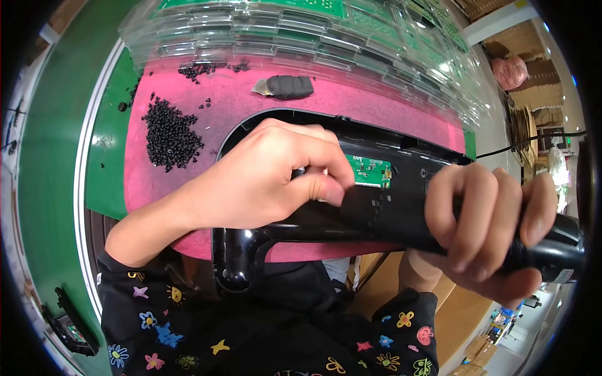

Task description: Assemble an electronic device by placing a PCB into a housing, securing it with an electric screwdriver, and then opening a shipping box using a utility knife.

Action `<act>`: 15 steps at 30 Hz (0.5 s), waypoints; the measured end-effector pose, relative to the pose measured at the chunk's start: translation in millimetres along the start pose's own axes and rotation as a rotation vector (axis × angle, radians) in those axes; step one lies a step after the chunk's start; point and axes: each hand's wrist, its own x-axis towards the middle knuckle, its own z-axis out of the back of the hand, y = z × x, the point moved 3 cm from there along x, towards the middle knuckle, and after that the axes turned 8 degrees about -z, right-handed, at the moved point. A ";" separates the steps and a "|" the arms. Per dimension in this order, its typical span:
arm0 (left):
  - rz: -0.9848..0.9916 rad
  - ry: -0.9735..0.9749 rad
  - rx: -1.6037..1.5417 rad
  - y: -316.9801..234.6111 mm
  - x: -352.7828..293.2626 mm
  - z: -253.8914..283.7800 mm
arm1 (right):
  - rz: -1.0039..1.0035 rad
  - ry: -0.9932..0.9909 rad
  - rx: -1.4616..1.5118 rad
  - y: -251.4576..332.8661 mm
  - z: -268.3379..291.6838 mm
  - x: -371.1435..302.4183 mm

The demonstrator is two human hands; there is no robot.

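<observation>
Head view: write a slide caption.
Left hand over black casing with green circuit board, right hand gripping black cylinder.

A long green surface (pixel 50 207) runs down the left; cardboard boxes (pixel 480 351) sit at lower right.

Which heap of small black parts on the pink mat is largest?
The broad heap left of the left hand; it spreads wider than the smaller cluster beyond it, near the clear trays.

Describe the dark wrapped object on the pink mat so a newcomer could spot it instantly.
On the pink mat, look between the stacked clear trays and the black housing. There lies a short black-wrapped object, its pale, tapering end facing left. Unlike the heap of tiny black pieces to its left, it is one chunky piece.
</observation>
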 end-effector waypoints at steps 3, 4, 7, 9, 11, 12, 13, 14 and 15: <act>-0.137 -0.222 0.286 0.3 -2.9 5.4 | -0.105 -0.007 -0.252 -5.5 4.8 1.8; -0.139 -0.343 0.371 -1.8 -5.7 10.3 | -0.175 -0.025 -0.356 -6.3 7.6 2.2; -0.168 -0.326 0.425 -2.0 -2.8 9.4 | -0.117 -0.168 -0.397 -18.8 13.0 0.3; -0.169 -0.268 0.436 2.3 -2.5 6.2 | -0.186 -0.252 -0.380 -24.1 17.0 -0.9; -0.133 -0.261 0.424 3.6 -3.2 3.9 | -0.201 -0.264 -0.398 -26.9 19.3 -1.9; -0.099 -0.251 0.414 4.8 -3.3 2.6 | -0.212 -0.277 -0.416 -27.4 20.2 -2.7; -0.098 -0.250 0.409 5.7 -3.4 1.9 | -0.217 -0.305 -0.429 -27.3 17.7 -2.5; -0.082 -0.219 0.432 5.8 -4.5 0.9 | -0.218 -0.301 -0.425 -27.8 17.6 -2.3; -0.066 -0.188 0.455 6.0 -5.6 -0.2 | -0.217 -0.292 -0.414 -28.4 17.6 -2.0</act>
